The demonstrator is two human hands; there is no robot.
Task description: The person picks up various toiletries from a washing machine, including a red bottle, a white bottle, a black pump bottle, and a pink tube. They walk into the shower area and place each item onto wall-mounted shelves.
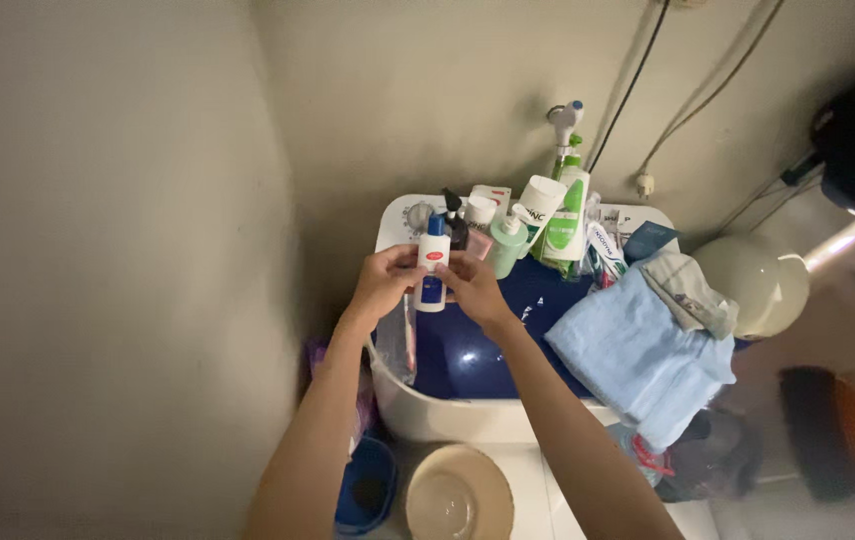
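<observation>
Both of my hands hold a small white bottle with a blue cap and a blue lower band, upright over a washing machine's dark blue lid. My left hand grips it from the left and my right hand from the right. Behind the bottle stands a cluster of toiletries: a mint pump bottle, a white tube, a green and white bottle and a dark pump bottle.
A light blue towel and a grey cloth lie on the machine's right side. A beige bowl and a blue bucket sit below. Walls close in at left and back, with cables hanging down. A pale round container is at right.
</observation>
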